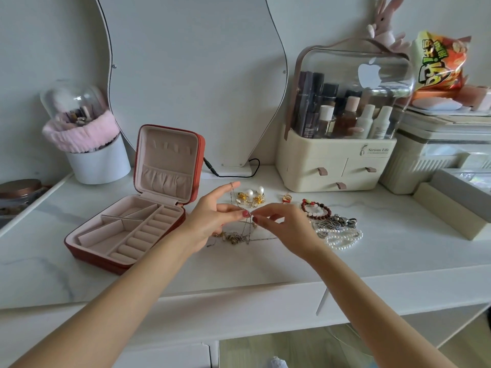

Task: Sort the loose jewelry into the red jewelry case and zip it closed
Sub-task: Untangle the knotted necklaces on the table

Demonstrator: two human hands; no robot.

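Chains are the job right now: both hands work above a small tangle of fine necklaces (235,237) lying on the white marble tabletop (265,264), just right of the open red jewelry case (127,229). The left hand (212,216) has a thin chain (249,229) pinched between thumb and fingertip, its index finger stretched upward with a strand draped off it, while the right hand (281,227) pinches the same strand close beside that grip, the remaining fingers loosely curled. From there the chain hangs down into the heap. To do this step well, I judge it best to lift 1 strand at a time and tease it slowly, since a quick pull would likely tighten whatever knots lie in the pile; how badly the chains are knotted cannot be told. Once free, the necklace probably belongs under the lid's hook tabs with its tail in the gathered pocket. The case's base compartments and ring rolls appear empty, so sorting has barely begun. Waiting to the right are 2 pearl earrings (252,196), a small red ring (287,199), a red bead bracelet (316,209), a silver chain bracelet (337,223) and a pearl strand (344,239).
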